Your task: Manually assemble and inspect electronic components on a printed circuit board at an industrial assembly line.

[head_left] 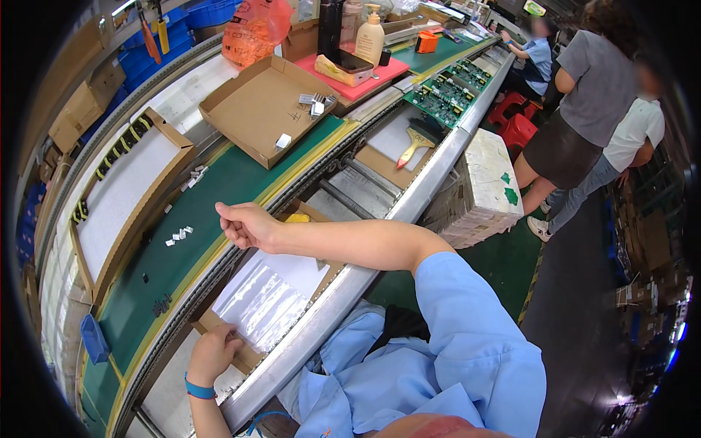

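My left hand (212, 352), with a blue band at its wrist, is at the near left end of a shallow cardboard tray (252, 358), its fingers bent over the rim. A shiny clear plastic sheet (263, 303) lies over white lining in this tray. My right hand (250, 225) hovers above the line's inner edge, beyond the tray's far end. Its fingers are curled in; whatever they hold, if anything, is hidden. Small silvery parts (179, 235) lie on the green work surface (201, 212) to the left of that hand, and small dark parts (161, 304) lie nearer me.
A cardboard box (248, 109) with metal pieces stands on the far side. Left of the green surface is a long tray (128, 197) with black-and-yellow parts. A brush (418, 142) and green circuit boards (442, 98) sit farther along the metal rail (328, 314). Several people are at right.
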The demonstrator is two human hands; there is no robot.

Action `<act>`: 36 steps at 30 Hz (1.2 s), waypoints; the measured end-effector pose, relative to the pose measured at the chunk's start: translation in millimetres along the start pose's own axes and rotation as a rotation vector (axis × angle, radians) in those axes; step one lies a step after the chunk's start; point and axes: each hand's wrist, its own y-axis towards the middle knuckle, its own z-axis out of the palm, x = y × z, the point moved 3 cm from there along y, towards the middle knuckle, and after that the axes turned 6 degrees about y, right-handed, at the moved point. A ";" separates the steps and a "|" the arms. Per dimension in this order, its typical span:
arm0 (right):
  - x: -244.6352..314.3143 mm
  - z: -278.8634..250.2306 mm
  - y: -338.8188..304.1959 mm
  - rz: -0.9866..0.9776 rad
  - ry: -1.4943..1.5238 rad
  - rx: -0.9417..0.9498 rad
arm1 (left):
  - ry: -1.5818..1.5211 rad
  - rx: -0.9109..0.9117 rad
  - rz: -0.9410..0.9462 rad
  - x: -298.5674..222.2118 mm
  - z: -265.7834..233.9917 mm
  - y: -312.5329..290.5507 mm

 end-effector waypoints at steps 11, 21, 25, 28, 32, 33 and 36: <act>-0.2 -0.5 -1.8 0.001 -0.002 -0.002 | -0.008 -0.002 0.000 -4.2 -0.8 -0.3; 0.9 0.1 -2.8 -0.009 0.003 -0.014 | 0.011 0.024 -0.014 -0.9 0.5 0.9; 2.8 -2.0 -3.5 -0.027 0.013 -0.013 | 0.014 0.026 0.003 -2.7 1.3 5.3; 4.5 -3.8 -0.6 -0.025 0.015 -0.008 | -0.003 0.017 0.005 -4.0 2.0 5.1; -2.4 2.7 6.0 0.012 0.059 0.009 | -0.021 0.037 -0.067 1.4 3.7 -0.8; -4.4 6.4 6.6 0.039 0.090 0.023 | 0.000 0.050 -0.024 6.2 7.3 1.1; 3.1 1.1 -1.6 0.025 0.130 0.105 | 0.064 0.086 0.006 9.7 8.1 8.1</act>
